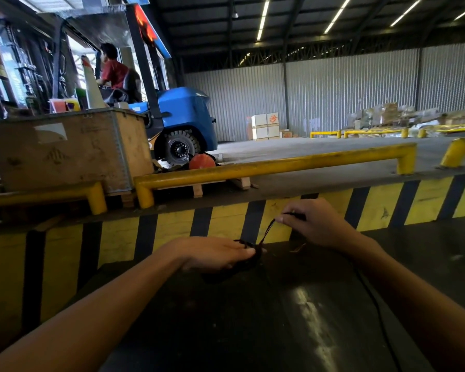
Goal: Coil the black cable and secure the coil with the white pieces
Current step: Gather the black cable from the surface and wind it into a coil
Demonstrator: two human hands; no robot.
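My left hand (pixel 215 253) lies palm down over a dark bundle of black cable (pixel 246 261), its fingers closed on the coil just above a dark tabletop (pixel 253 318). From the bundle a thin strand of the cable rises up and to the right. My right hand (pixel 310 222) pinches that strand, holding it taut in front of the yellow-and-black striped wall. A loose length of cable trails down the table on the right, hard to make out against the dark surface. No white pieces show.
A yellow-and-black striped ledge (pixel 172 232) stands just beyond the table. Above it run yellow guard rails (pixel 279 163). A blue forklift (pixel 184 122) with a person in a red shirt, and a wooden crate (pixel 65 151), are at the back left.
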